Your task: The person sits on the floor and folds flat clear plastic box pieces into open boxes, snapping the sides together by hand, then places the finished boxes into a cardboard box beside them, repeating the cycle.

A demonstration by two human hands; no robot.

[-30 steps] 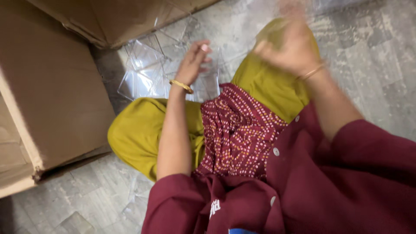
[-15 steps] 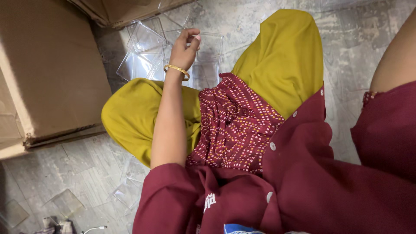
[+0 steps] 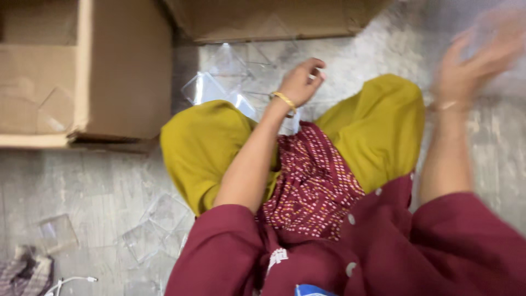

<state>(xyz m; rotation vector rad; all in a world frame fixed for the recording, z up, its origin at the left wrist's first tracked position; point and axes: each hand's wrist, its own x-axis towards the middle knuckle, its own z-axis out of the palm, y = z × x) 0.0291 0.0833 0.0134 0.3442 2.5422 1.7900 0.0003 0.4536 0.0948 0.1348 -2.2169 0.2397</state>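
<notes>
Fingers (image 3: 315, 68) of the left hand (image 3: 300, 82) are curled in toward the thumb, seemingly pinching the edge of something clear, though the piece itself is too faint to make out. A thin gold bangle (image 3: 285, 100) sits at that wrist, and the forearm runs down between the knees, so the reach is straight ahead toward twelve o'clock.

Nearest the camera, the maroon buttoned shirt (image 3: 383, 246) fills the bottom edge, then the red dotted cloth (image 3: 315, 186) in the lap, with mustard-yellow trousers (image 3: 203, 148) spread to both sides. Legs folded like that leave a pocket of grey stone floor (image 3: 93, 186) between them.

At seven o'clock, flat clear plastic squares (image 3: 159, 225) lie loose on the floor, with a white cable (image 3: 74, 281) and a checked rag (image 3: 24, 274) at the corner.

Right hand (image 3: 476, 55) is up at two o'clock, badly blurred; fingers look spread, but I cannot tell whether they hold anything.

Just past the left hand, a heap of clear plastic box pieces (image 3: 219, 82) lies within easy reach. Behind it, a brown cardboard box (image 3: 120, 71) at ten o'clock and a second cardboard box (image 3: 263, 22) at twelve hem the heap in. Open room lies mainly to the right.
</notes>
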